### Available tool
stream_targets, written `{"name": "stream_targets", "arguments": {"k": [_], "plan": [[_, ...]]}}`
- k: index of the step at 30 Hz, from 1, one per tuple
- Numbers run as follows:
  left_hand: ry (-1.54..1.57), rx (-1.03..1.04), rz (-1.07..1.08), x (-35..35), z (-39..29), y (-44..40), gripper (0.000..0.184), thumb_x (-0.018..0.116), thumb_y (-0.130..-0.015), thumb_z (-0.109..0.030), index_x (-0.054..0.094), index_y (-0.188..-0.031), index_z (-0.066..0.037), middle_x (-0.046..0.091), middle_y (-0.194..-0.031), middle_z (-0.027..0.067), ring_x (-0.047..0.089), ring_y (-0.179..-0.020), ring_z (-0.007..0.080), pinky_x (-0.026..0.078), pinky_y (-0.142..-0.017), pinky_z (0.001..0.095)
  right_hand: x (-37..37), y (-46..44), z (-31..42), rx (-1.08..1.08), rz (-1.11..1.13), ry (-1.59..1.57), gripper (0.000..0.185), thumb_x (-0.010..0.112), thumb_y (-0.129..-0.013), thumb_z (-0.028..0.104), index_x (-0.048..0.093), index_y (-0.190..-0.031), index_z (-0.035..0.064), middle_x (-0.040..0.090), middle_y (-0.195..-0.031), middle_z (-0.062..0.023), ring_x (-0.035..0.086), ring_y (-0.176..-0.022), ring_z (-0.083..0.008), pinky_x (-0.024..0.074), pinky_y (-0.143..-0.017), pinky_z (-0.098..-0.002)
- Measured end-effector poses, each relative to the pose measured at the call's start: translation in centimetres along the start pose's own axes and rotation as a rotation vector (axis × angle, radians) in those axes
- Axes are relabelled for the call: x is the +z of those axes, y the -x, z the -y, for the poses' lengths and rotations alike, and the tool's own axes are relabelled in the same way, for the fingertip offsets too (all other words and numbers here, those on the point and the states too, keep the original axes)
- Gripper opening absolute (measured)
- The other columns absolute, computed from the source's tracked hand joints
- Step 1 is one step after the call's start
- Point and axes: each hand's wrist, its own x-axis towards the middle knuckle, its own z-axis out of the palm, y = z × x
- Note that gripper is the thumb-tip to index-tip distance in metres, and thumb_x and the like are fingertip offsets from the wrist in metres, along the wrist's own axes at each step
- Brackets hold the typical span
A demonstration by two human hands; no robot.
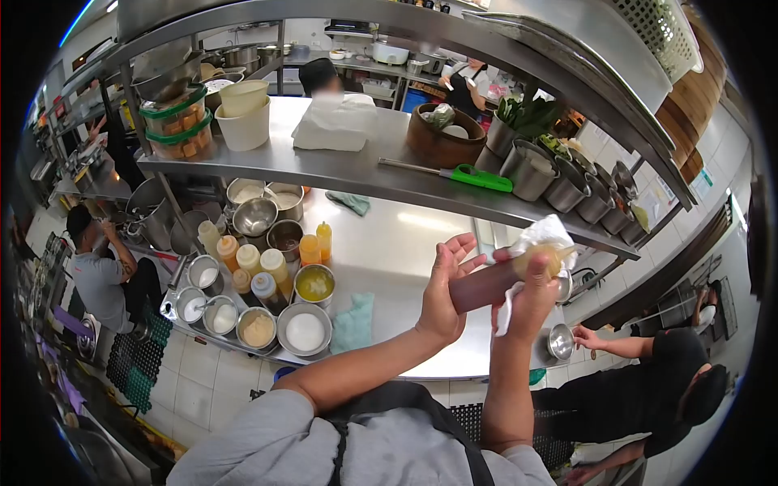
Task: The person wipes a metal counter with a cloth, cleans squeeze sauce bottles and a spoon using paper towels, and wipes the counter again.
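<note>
A squeeze bottle with dark reddish-brown contents (485, 285) is tilted in front of me above the steel counter (397, 267). My left hand (447, 285) supports its base end, with some fingers stretched out beyond it. Around the pale top end, my right hand (531, 292) is closed, with a white cloth or paper (548, 232) bunched between hand and bottle. Part of the white material hangs below the bottle. To the left stand several squeeze bottles (274, 263), a bowl of white powder (305, 330) and a pot of yellow liquid (314, 284).
A steel shelf (324, 168) crosses above the counter, bearing tubs, a green-handled tool (478, 177) and metal containers (532, 172). A teal cloth (352, 322) lies near the counter's front edge. At right, a co-worker (664, 381) reaches toward a metal bowl (560, 341); another person (101, 275) is at left.
</note>
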Motion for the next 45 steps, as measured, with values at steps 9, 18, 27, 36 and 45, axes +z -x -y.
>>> {"name": "stream_targets", "arguments": {"k": [9, 18, 27, 36, 45], "plan": [[-0.275, -0.042, -0.031, -2.4, -0.4, -0.3, 0.074, 0.032, -0.107, -0.067, 0.039, -0.151, -0.009, 0.059, -0.135, 0.0161, 0.061, -0.122, 0.0256, 0.049, -0.106, 0.0375, 2.7, 4.6, -1.4, 0.166, 0.224, 0.312, 0.048, 0.088, -0.082, 0.022, 0.065, -0.117, -0.0013, 0.07, -0.103, -0.0045, 0.067, -0.091, -0.0147, 0.0534, -0.082, -0.0294], [-1.111, 0.082, 0.767, -1.4, -8.1, 0.4, 0.079, 0.07, -0.092, -0.059, 0.05, -0.148, -0.006, 0.054, -0.149, 0.0092, 0.049, -0.141, 0.0269, 0.037, -0.117, 0.0414, -4.2, 7.9, -1.2, 0.312, 0.5, 0.335, 0.088, 0.06, -0.084, 0.084, 0.061, -0.112, 0.0006, 0.065, -0.074, -0.0076, 0.067, -0.064, -0.0193, 0.0529, -0.057, -0.0315], [-1.312, -0.07, 0.746, -2.5, -4.9, 3.6, 0.063, 0.087, -0.081, -0.028, 0.059, -0.134, -0.007, 0.068, -0.121, 0.0137, 0.066, -0.117, 0.0305, 0.05, -0.102, 0.0385, -11.1, 11.1, -10.0, 1.083, -0.016, -0.555, 0.035, 0.054, -0.101, 0.046, 0.06, -0.114, 0.0143, 0.066, -0.09, -0.0084, 0.067, -0.078, -0.0226, 0.0546, -0.06, -0.0312], [-1.378, -0.001, 0.831, -5.1, -4.0, 8.5, 0.05, 0.084, -0.078, -0.018, 0.059, -0.12, -0.008, 0.064, -0.106, 0.0129, 0.062, -0.103, 0.036, 0.05, -0.09, 0.046, -13.2, 17.8, -8.6, 1.074, 0.081, -0.131, 0.046, 0.054, -0.098, 0.055, 0.063, -0.108, 0.0107, 0.067, -0.089, -0.0071, 0.067, -0.08, -0.0221, 0.0531, -0.06, -0.0345], [-1.547, 0.136, 0.691, -10.4, -5.0, 11.8, 0.051, 0.082, -0.078, -0.022, 0.059, -0.122, -0.008, 0.063, -0.113, 0.0131, 0.06, -0.111, 0.0366, 0.05, -0.095, 0.0462, -10.9, 16.7, -9.9, 1.254, 0.226, -0.086, 0.067, 0.044, -0.097, 0.072, 0.065, -0.101, 0.0085, 0.068, -0.088, -0.0064, 0.065, -0.07, -0.0222, 0.0504, -0.055, -0.0365]]}}
